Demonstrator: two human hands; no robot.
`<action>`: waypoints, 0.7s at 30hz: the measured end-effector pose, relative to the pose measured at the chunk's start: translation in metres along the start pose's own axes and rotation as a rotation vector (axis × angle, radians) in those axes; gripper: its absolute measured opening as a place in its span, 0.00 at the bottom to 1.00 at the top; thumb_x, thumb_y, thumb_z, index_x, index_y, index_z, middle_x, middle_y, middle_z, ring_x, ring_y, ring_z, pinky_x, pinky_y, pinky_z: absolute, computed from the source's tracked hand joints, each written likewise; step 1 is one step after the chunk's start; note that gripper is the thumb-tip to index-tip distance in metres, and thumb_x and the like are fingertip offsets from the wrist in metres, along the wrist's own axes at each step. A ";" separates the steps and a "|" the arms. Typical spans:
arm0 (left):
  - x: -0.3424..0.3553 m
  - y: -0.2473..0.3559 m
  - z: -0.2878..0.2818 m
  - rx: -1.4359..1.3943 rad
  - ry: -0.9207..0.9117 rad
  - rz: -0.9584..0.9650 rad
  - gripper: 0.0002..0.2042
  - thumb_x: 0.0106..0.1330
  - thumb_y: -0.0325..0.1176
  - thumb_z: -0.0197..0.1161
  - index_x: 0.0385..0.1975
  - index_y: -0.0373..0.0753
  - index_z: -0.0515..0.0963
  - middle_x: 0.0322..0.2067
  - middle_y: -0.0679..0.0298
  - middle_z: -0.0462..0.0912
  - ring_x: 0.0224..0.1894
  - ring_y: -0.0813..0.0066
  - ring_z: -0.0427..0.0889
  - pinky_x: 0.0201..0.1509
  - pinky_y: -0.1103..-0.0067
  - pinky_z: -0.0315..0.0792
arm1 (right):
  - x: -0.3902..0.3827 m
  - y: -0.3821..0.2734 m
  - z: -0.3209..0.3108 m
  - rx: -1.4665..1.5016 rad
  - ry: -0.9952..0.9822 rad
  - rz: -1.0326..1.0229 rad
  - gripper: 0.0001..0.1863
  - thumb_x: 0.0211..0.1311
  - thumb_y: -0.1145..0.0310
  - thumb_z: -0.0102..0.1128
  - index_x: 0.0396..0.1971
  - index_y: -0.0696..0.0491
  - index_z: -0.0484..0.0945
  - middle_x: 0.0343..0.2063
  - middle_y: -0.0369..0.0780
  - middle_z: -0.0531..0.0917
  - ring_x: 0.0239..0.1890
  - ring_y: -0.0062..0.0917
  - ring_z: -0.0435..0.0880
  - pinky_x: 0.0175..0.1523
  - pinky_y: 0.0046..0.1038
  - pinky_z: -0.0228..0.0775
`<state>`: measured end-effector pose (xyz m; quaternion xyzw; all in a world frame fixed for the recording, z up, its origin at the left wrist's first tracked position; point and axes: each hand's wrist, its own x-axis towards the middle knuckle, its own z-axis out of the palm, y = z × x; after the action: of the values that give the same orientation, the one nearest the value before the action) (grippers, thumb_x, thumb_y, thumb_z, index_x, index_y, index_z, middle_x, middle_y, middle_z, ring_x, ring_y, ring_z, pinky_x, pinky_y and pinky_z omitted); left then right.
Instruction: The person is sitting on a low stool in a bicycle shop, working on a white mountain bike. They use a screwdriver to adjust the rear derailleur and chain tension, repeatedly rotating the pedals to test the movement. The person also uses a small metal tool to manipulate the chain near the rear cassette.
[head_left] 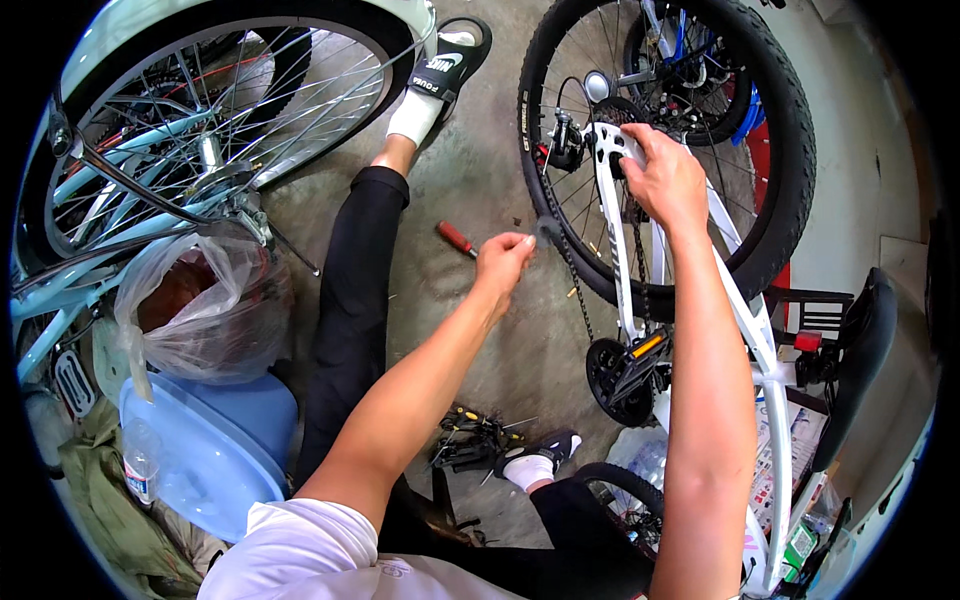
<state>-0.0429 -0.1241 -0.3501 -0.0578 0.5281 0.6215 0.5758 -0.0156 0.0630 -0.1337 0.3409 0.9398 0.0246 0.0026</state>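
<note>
My right hand (665, 182) grips the rear end of a white bicycle frame (612, 240), its fingers and thumb around the plate at the wheel axle. Behind it stands the rear wheel (530, 120) with a black knobby tyre. A derailleur (568, 140) sits just left of that hand. The chain (575, 275) hangs slack toward the crankset (615, 385) and a pedal (645, 350). My left hand (503, 262) is closed in a pinch over the floor, left of the chain. Beside its fingertips is a small dark blur; what they hold is too unclear to name.
A red-handled screwdriver (456, 237) lies on the concrete floor. Several tools (475, 435) are piled near my foot. At left stand a light-blue bicycle (130, 150), a plastic bag (210, 310) and a blue basin (205, 450) with a plastic bottle (141, 462). A black saddle (865, 350) juts out at right.
</note>
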 end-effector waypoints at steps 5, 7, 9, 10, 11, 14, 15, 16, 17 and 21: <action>0.007 -0.051 -0.023 0.174 0.166 0.029 0.09 0.70 0.36 0.70 0.35 0.36 0.86 0.29 0.71 0.84 0.30 0.83 0.75 0.34 0.80 0.69 | -0.001 0.000 0.001 -0.001 0.020 -0.005 0.20 0.61 0.65 0.66 0.54 0.44 0.82 0.44 0.43 0.88 0.49 0.42 0.86 0.53 0.44 0.78; 0.017 -0.068 -0.031 0.187 0.183 0.007 0.09 0.70 0.36 0.69 0.36 0.35 0.86 0.29 0.70 0.85 0.30 0.82 0.77 0.35 0.79 0.71 | -0.001 -0.004 -0.002 -0.002 0.003 0.016 0.20 0.60 0.66 0.66 0.54 0.44 0.82 0.44 0.43 0.88 0.49 0.42 0.86 0.53 0.44 0.78; 0.032 -0.090 -0.048 0.328 0.241 0.036 0.10 0.69 0.37 0.70 0.38 0.36 0.87 0.30 0.69 0.87 0.31 0.81 0.79 0.37 0.78 0.72 | 0.003 -0.012 -0.006 -0.007 -0.012 0.004 0.20 0.60 0.66 0.66 0.53 0.44 0.82 0.45 0.42 0.88 0.49 0.41 0.86 0.54 0.43 0.78; 0.033 -0.093 -0.053 0.408 0.264 0.044 0.10 0.68 0.37 0.71 0.39 0.36 0.87 0.31 0.68 0.87 0.32 0.81 0.79 0.39 0.77 0.73 | 0.003 -0.011 -0.006 -0.009 -0.024 0.009 0.20 0.60 0.66 0.66 0.53 0.45 0.82 0.45 0.42 0.88 0.49 0.41 0.86 0.54 0.43 0.78; 0.031 -0.097 -0.059 0.495 0.249 0.018 0.11 0.68 0.38 0.70 0.41 0.37 0.87 0.33 0.67 0.88 0.34 0.79 0.82 0.41 0.75 0.75 | 0.004 -0.011 -0.007 -0.005 -0.018 0.006 0.20 0.60 0.66 0.66 0.53 0.45 0.82 0.45 0.42 0.88 0.49 0.41 0.86 0.54 0.43 0.78; 0.005 -0.094 -0.071 0.743 0.289 -0.095 0.13 0.69 0.40 0.69 0.48 0.43 0.87 0.42 0.63 0.90 0.43 0.69 0.87 0.49 0.70 0.78 | -0.001 -0.003 -0.001 -0.002 -0.005 0.013 0.19 0.61 0.65 0.65 0.53 0.45 0.82 0.43 0.43 0.88 0.49 0.42 0.86 0.54 0.43 0.78; -0.001 -0.096 -0.077 0.797 0.378 -0.139 0.13 0.69 0.40 0.67 0.50 0.44 0.87 0.45 0.62 0.90 0.47 0.65 0.87 0.52 0.68 0.78 | 0.001 -0.003 -0.001 -0.013 -0.006 0.006 0.19 0.61 0.65 0.65 0.54 0.45 0.82 0.44 0.43 0.88 0.49 0.42 0.86 0.55 0.43 0.78; -0.007 -0.097 -0.083 0.850 0.467 -0.184 0.14 0.70 0.41 0.66 0.52 0.46 0.87 0.48 0.60 0.90 0.50 0.61 0.88 0.55 0.66 0.78 | 0.002 -0.003 -0.001 -0.007 -0.015 0.016 0.20 0.61 0.65 0.65 0.54 0.45 0.82 0.45 0.43 0.88 0.49 0.42 0.86 0.55 0.43 0.78; -0.012 -0.104 -0.092 0.879 0.470 -0.168 0.15 0.71 0.40 0.64 0.54 0.48 0.86 0.50 0.58 0.88 0.53 0.58 0.86 0.57 0.65 0.78 | 0.001 -0.003 0.000 0.000 -0.023 0.027 0.20 0.61 0.64 0.65 0.55 0.45 0.82 0.46 0.43 0.88 0.50 0.42 0.86 0.55 0.43 0.78; -0.025 -0.113 -0.103 1.002 0.427 0.026 0.17 0.71 0.34 0.59 0.58 0.50 0.82 0.56 0.57 0.83 0.58 0.54 0.81 0.60 0.63 0.76 | 0.002 0.000 -0.001 -0.016 -0.023 0.028 0.21 0.62 0.63 0.67 0.56 0.42 0.81 0.47 0.41 0.88 0.50 0.41 0.86 0.55 0.42 0.78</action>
<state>-0.0019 -0.2401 -0.4450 0.1053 0.8653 0.2753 0.4054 -0.0173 0.0643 -0.1330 0.3543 0.9346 0.0284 0.0158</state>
